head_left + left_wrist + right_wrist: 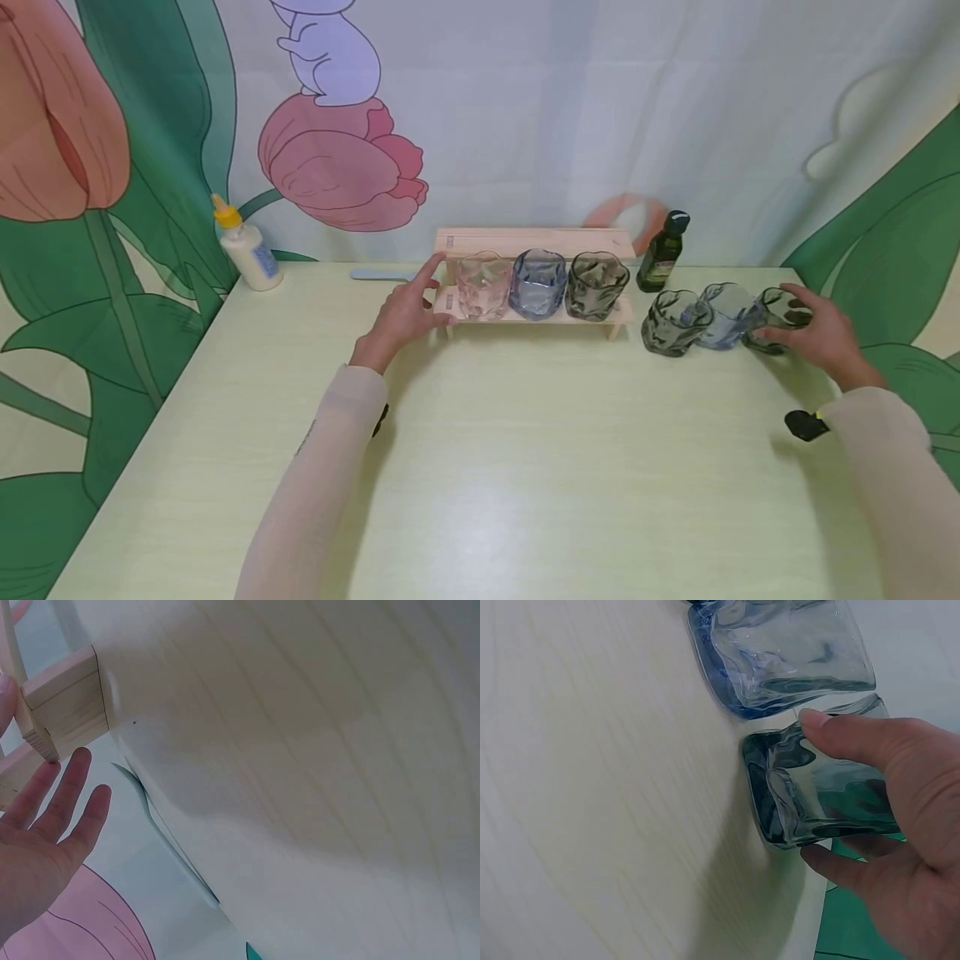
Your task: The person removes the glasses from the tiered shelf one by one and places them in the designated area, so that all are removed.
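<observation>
In the head view, my left hand (397, 321) holds the left end of a two-step wooden rack (534, 242), thumb at the lower step and index finger at the upper one. The left wrist view shows my other fingers fairly straight beside the rack's end (71, 701). A pink glass (483, 287), a blue glass (537, 285) and a grey glass (596, 287) stand in a row on the lower step. On the right, my right hand (825, 337) grips a dark grey glass (780, 787) between thumb and fingers. Its base is at the tabletop, close beside a pale blue glass (726, 317).
Left of the pale blue glass stands another grey glass (675, 325). A dark green bottle (662, 254) is behind it, right of the rack. A white glue bottle (251, 254) with a yellow cap and a pale blue flat tool (378, 275) lie toward the table's back left.
</observation>
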The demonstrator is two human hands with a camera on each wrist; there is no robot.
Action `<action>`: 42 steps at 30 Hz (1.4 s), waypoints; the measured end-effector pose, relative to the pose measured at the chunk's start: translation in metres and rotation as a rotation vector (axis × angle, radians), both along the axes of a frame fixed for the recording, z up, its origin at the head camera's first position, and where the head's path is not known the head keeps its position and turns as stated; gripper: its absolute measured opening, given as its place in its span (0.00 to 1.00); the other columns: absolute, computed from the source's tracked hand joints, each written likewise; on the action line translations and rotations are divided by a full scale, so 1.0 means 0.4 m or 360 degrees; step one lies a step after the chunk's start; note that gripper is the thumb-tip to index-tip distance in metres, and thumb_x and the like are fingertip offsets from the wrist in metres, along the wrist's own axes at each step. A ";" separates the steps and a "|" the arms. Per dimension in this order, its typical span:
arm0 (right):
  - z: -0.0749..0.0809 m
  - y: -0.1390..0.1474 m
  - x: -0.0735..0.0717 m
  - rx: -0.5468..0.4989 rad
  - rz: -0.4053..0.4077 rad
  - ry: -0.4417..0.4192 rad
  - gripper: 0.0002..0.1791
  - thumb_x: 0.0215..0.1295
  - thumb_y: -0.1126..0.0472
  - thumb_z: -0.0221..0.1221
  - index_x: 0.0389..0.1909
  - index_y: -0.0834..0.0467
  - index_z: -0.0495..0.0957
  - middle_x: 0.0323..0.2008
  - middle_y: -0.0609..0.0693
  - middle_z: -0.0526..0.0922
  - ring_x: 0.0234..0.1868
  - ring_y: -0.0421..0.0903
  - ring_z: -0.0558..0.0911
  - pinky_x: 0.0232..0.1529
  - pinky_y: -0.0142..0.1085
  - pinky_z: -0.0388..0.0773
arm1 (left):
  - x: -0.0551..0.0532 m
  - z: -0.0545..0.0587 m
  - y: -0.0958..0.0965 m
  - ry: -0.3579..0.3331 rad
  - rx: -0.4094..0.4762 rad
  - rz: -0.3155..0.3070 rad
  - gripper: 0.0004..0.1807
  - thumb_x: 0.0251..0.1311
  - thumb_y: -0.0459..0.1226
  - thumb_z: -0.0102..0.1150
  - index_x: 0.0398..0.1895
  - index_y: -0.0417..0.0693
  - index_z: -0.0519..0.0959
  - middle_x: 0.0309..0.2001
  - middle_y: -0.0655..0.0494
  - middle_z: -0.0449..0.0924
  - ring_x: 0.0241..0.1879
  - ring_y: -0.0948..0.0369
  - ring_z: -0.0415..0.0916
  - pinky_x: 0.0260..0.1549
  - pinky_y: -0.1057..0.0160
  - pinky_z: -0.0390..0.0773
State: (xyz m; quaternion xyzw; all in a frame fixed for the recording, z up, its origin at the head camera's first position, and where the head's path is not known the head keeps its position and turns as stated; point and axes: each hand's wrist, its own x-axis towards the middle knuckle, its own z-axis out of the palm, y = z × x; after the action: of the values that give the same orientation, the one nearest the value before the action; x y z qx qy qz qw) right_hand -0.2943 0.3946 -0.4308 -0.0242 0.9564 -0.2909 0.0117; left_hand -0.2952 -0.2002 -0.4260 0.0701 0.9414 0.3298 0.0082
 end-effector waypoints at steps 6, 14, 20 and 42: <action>0.004 0.000 0.000 0.0008 -0.0009 -0.0025 0.55 0.64 0.46 0.66 0.80 0.57 0.41 0.72 0.79 0.51 0.68 0.82 0.53 0.57 0.74 0.57 | -0.001 0.000 0.000 -0.0006 -0.0005 0.0013 0.57 0.55 0.41 0.74 0.79 0.76 0.45 0.66 0.47 0.75 0.50 0.47 0.81 0.43 0.50 0.79; 0.028 0.000 0.001 -0.0092 -0.0007 -0.0116 0.59 0.64 0.47 0.66 0.80 0.53 0.33 0.76 0.76 0.41 0.72 0.80 0.47 0.58 0.76 0.54 | 0.001 0.002 0.002 -0.0001 -0.0004 0.0002 0.57 0.55 0.41 0.74 0.79 0.75 0.45 0.66 0.47 0.75 0.50 0.47 0.81 0.43 0.49 0.79; 0.068 -0.009 0.001 -0.0105 0.0046 -0.0077 0.57 0.64 0.51 0.67 0.80 0.54 0.35 0.78 0.70 0.36 0.75 0.77 0.43 0.60 0.76 0.52 | 0.000 0.002 0.003 -0.0002 -0.0014 0.0006 0.57 0.55 0.41 0.74 0.79 0.75 0.45 0.65 0.48 0.75 0.51 0.47 0.81 0.44 0.49 0.79; 0.170 -0.173 -0.020 -0.0113 0.0024 0.0150 0.56 0.63 0.47 0.67 0.81 0.50 0.38 0.79 0.67 0.44 0.76 0.73 0.48 0.63 0.73 0.53 | 0.000 0.005 0.003 -0.0021 -0.0013 0.0003 0.57 0.55 0.40 0.74 0.79 0.74 0.44 0.66 0.46 0.74 0.51 0.47 0.81 0.45 0.48 0.79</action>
State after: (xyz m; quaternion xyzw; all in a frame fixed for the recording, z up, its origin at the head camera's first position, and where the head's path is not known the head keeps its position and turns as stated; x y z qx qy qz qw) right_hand -0.3025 0.3253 -0.3628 -0.0454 0.9448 -0.3229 -0.0321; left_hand -0.2951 -0.1989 -0.4238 0.0669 0.9427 0.3264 0.0142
